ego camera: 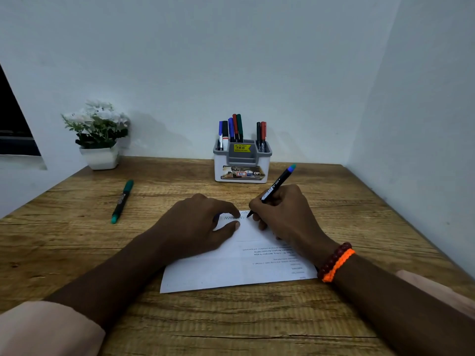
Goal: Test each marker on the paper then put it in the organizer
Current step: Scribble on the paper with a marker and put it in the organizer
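A white sheet of paper (236, 268) lies on the wooden desk (257, 325), with a zigzag scribble near its far edge. My right hand (285, 214) grips a black marker with a blue end (279, 182), its tip touching the paper by the scribble. My left hand (198, 222) rests on the paper's far left corner, fingers pressing it down; something small and dark shows under the fingers, unclear what. A green-capped marker (122, 201) lies loose on the desk to the left. The grey-and-white organizer (241, 163) stands at the back with several markers upright in it.
A white pot with white flowers (99, 134) stands at the back left corner. Walls close the desk at the back and on the right. A dark window opening (12, 124) is at the far left.
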